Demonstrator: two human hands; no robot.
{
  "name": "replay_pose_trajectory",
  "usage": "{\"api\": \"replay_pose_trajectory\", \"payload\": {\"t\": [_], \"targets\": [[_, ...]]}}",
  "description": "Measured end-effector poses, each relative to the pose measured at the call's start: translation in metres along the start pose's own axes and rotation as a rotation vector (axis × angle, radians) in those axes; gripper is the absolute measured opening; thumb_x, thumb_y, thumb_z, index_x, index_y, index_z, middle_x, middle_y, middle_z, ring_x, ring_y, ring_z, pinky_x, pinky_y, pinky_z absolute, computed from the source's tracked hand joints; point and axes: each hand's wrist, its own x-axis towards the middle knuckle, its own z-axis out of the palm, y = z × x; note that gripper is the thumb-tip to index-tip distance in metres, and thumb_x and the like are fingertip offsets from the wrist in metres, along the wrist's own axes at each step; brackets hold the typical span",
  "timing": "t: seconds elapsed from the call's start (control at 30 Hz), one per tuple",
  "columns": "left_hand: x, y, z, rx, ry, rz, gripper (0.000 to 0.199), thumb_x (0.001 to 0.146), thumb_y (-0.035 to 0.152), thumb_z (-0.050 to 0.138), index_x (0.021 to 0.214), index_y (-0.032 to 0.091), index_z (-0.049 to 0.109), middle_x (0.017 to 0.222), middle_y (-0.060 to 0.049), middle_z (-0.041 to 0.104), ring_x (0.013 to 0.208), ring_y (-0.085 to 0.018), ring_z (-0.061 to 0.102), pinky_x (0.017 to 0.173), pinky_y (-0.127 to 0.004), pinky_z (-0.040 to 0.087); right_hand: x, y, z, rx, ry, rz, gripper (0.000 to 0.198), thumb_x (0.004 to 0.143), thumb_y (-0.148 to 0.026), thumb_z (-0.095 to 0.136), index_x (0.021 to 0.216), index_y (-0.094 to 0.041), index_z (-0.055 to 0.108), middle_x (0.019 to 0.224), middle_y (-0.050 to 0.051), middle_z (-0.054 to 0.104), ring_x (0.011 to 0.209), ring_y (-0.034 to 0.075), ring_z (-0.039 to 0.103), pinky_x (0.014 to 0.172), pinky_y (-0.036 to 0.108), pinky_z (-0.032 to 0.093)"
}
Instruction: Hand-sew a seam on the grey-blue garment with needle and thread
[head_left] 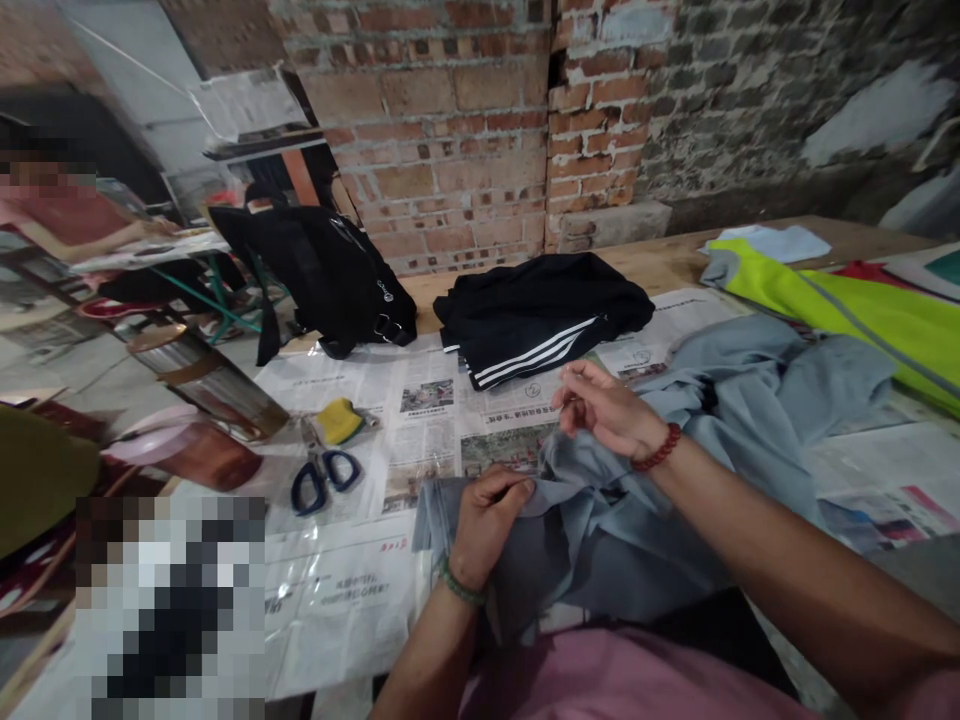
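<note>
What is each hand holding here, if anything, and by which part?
The left hand pinches the grey-blue cloth by an edge. Whether the raised right hand holds anything cannot be told.

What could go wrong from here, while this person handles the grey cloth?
The scissors lie on the newspaper, on the side of the left hand; the grey cloth might snag on them if pulled that way.

The pink cup sits near the scissors; a bump could tip it and, if it holds liquid, wet the newspaper.
</note>
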Motion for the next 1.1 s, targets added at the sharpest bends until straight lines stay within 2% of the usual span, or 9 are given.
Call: {"api": "replay_pose_trajectory", "payload": {"t": [0.23, 0.47, 0.77, 0.93, 1.0, 1.1], "targets": [[0.000, 0.003, 0.000, 0.015, 0.004, 0.001, 0.014, 0.070, 0.021, 0.060, 0.058, 0.017, 0.067, 0.061, 0.000, 0.055, 0.062, -0.013, 0.050, 0.059, -0.024, 0.041, 0.015, -0.035, -0.017, 0.046, 0.059, -0.189, 0.015, 0.072, -0.021, 0.062, 0.081, -0.019, 0.051, 0.065, -0.004, 0.062, 0.056, 0.010, 0.063, 0.053, 0.022, 0.052], [-0.001, 0.006, 0.000, 0.018, 0.016, 0.010, 0.015, 0.070, 0.021, 0.060, 0.058, 0.017, 0.067, 0.061, 0.000, 0.056, 0.062, -0.013, 0.051, 0.058, -0.023, 0.041, 0.031, -0.054, -0.029, -0.054, 0.147, -0.356, 0.008, 0.076, -0.020, 0.057, 0.082, -0.019, 0.052, 0.066, -0.004, 0.061, 0.062, 0.011, 0.065, 0.057, 0.023, 0.053], [0.000, 0.006, 0.000, 0.036, 0.004, 0.003, 0.014, 0.069, 0.020, 0.060, 0.058, 0.017, 0.066, 0.062, -0.001, 0.056, 0.063, -0.013, 0.052, 0.060, -0.024, 0.042, 0.054, -0.047, -0.027, -0.274, 0.343, -0.560, 0.004, 0.075, -0.019, 0.053, 0.079, -0.017, 0.054, 0.068, -0.003, 0.059, 0.066, 0.011, 0.065, 0.052, 0.019, 0.050], [0.000, 0.005, 0.001, 0.037, -0.001, 0.002, 0.015, 0.069, 0.020, 0.059, 0.056, 0.017, 0.066, 0.060, -0.001, 0.056, 0.062, -0.013, 0.052, 0.059, -0.024, 0.041, 0.057, -0.034, -0.026, -0.444, 0.334, -0.650, 0.006, 0.075, -0.019, 0.054, 0.079, -0.017, 0.057, 0.073, -0.002, 0.060, 0.074, 0.011, 0.065, 0.051, 0.015, 0.046], [0.000, 0.006, 0.001, 0.053, -0.008, 0.011, 0.015, 0.069, 0.020, 0.059, 0.055, 0.017, 0.065, 0.059, 0.000, 0.056, 0.060, -0.013, 0.051, 0.058, -0.024, 0.041, 0.061, -0.035, -0.029, -0.442, 0.356, -0.660, 0.006, 0.074, -0.019, 0.053, 0.079, -0.017, 0.057, 0.072, -0.002, 0.060, 0.073, 0.011, 0.065, 0.050, 0.015, 0.046], [0.000, 0.007, 0.001, 0.078, -0.037, 0.018, 0.017, 0.069, 0.018, 0.059, 0.053, 0.017, 0.064, 0.057, 0.001, 0.054, 0.057, -0.012, 0.050, 0.056, -0.023, 0.040, 0.070, -0.043, -0.039, -0.339, 0.470, -0.629, 0.005, 0.074, -0.018, 0.051, 0.077, -0.017, 0.055, 0.068, -0.003, 0.059, 0.069, 0.011, 0.065, 0.046, 0.014, 0.044]]}}
